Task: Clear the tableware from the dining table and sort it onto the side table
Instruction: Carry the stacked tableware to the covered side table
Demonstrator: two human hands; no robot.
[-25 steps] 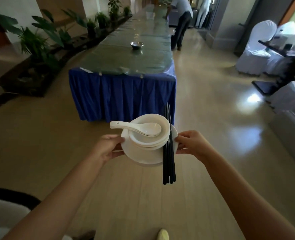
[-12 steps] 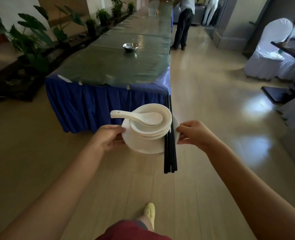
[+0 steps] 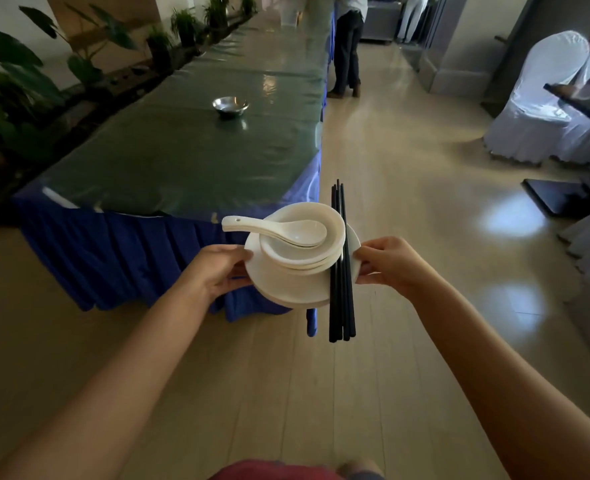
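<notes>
Both forearms bare, no sleeves, watch or rings visible; reddish garment [image 3: 276, 471] at the frame's bottom edge.

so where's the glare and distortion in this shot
Head view: bright window glare patches on the polished floor at right, a sheen on the table's green cover; wide-angle lens bows the edges; plants at left sit in dim shadow; white bowls stay sharp.

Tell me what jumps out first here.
A white stack of plates, bowls and spoons, black chopsticks laid across its right side, held at centre frame by the left hand and right hand. Behind it runs a long blue-skirted table bearing one metal bowl.
</notes>
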